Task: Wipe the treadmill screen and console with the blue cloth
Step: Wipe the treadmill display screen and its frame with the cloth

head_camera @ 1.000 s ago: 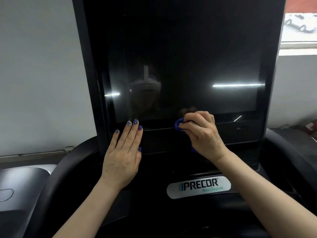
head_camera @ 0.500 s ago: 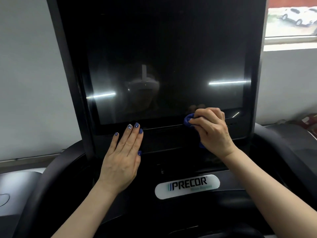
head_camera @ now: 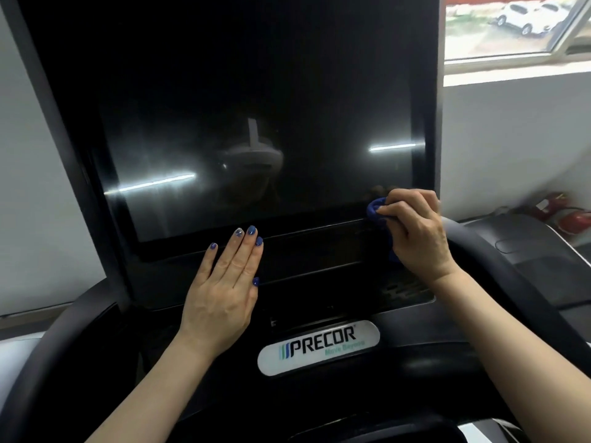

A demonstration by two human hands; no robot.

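1. The right hand (head_camera: 415,233) is curled tight around the bunched blue cloth (head_camera: 375,211), which shows past the fingertips at about 9 o'clock of the fist, with a further scrap below the palm. The cloth is pressed to the lower right corner of the treadmill screen (head_camera: 256,123), right where the glass meets the thin ledge beneath it.
2. The left hand (head_camera: 224,289) lies flat and open, fingers together and pointing to 12 o'clock, braced on the dark console (head_camera: 319,260) strip below the screen. It holds nothing.
3. The relation that matters: the screen's long bottom edge runs from 9 to 3 o'clock, and the cloth sits at its 3 o'clock end. The unwiped run, judging by the haze and streaks near the left reflection, lies toward 9 o'clock of the right hand.
4. Room: the screen's right frame is touching or just beside the knuckles, so nothing is left at 3 o'clock. Toward 12 o'clock the glass is open. Toward 9 o'clock the path along the edge is free until it nears the left fingertips.
5. The console below, around the Precor badge (head_camera: 319,346), probably remains to be wiped.
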